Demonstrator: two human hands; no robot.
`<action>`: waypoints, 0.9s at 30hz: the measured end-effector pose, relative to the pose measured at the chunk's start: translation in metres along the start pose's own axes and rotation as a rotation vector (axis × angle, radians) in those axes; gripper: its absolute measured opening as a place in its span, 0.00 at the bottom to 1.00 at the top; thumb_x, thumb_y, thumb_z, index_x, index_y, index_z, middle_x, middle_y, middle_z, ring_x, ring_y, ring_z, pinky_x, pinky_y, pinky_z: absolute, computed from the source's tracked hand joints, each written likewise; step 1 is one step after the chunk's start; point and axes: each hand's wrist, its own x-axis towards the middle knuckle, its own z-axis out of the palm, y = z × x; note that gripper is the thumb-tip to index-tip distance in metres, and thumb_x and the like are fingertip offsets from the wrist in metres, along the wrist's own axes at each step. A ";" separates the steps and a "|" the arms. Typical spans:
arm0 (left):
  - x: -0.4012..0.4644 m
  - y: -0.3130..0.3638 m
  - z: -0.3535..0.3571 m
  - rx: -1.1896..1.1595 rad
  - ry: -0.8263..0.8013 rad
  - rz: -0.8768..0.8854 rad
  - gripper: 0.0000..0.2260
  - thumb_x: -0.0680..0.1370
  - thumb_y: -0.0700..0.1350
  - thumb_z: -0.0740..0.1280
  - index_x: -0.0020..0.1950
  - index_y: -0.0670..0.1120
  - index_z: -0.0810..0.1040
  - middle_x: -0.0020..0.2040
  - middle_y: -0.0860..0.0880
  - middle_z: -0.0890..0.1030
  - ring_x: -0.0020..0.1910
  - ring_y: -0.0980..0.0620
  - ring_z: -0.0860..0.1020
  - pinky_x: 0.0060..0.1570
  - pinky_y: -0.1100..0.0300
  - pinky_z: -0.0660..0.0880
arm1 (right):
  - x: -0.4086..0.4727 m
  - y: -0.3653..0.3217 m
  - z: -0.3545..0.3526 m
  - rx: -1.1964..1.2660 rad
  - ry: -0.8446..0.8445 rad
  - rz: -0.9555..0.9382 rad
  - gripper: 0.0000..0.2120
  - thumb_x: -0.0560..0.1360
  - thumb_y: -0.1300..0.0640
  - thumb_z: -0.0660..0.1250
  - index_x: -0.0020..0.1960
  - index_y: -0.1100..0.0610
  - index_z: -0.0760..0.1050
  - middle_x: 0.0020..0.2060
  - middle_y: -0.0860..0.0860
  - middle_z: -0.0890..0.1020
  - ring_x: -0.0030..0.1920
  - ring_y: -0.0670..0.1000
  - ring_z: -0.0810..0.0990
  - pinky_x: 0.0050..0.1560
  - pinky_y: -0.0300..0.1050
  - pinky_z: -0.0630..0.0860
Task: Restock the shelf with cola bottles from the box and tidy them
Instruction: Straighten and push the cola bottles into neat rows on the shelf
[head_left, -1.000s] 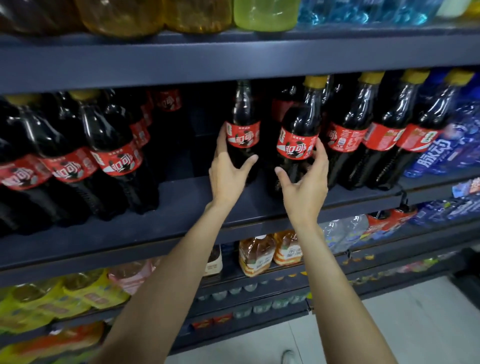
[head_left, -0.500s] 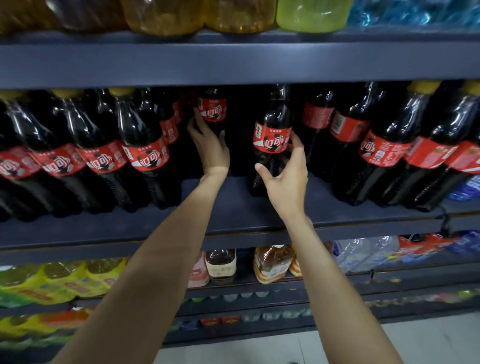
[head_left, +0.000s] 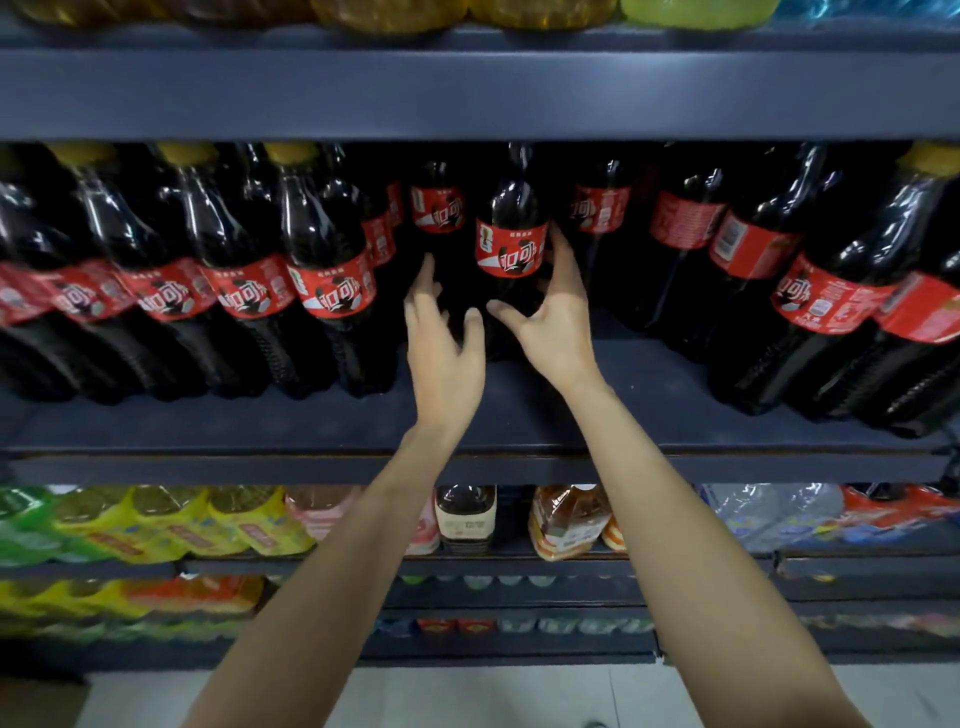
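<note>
**Both hands at a single cola bottle, middle shelf**

The cola bottle (head_left: 511, 244) stands upright in the gap at the centre of the dark shelf (head_left: 519, 415), set back from the front edge, red label facing out. A second bottle (head_left: 438, 218) stands behind it to the left, deeper in.

The right hand (head_left: 556, 322) is at the bottle's right side, fingers extended upward along the label edge and thumb spread across the lower body. Contact looks likely, but a firm grip cannot be confirmed. The left hand (head_left: 441, 338) is raised just left of the bottle with fingers loosely spread and slightly bent, holding nothing; whether it touches the bottle cannot be told.

Rows of matching cola bottles flank the gap: a left row (head_left: 332, 280) and a right row (head_left: 821, 301), the front ones leaning in this wide view. Yellow-capped tops show on several. Lower shelves carry assorted drinks (head_left: 563, 519).
</note>
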 end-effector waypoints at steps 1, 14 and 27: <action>-0.007 0.001 -0.014 0.016 0.021 0.090 0.23 0.78 0.35 0.62 0.72 0.42 0.63 0.68 0.51 0.66 0.66 0.53 0.69 0.65 0.53 0.72 | 0.003 -0.002 0.007 0.011 -0.025 0.002 0.44 0.66 0.61 0.77 0.75 0.60 0.57 0.70 0.56 0.67 0.71 0.52 0.66 0.70 0.46 0.65; -0.005 -0.034 -0.083 0.419 0.248 0.167 0.34 0.73 0.40 0.71 0.75 0.42 0.58 0.70 0.39 0.64 0.69 0.45 0.62 0.63 0.74 0.59 | 0.021 -0.024 0.054 0.035 -0.239 0.091 0.36 0.69 0.61 0.75 0.71 0.59 0.61 0.63 0.53 0.76 0.63 0.49 0.73 0.57 0.33 0.67; -0.026 0.000 -0.068 0.349 0.283 0.574 0.21 0.74 0.35 0.68 0.66 0.41 0.69 0.63 0.43 0.70 0.61 0.46 0.69 0.63 0.60 0.66 | 0.003 -0.021 0.038 -0.012 -0.269 0.035 0.44 0.69 0.55 0.75 0.76 0.57 0.52 0.73 0.56 0.65 0.72 0.52 0.63 0.72 0.47 0.62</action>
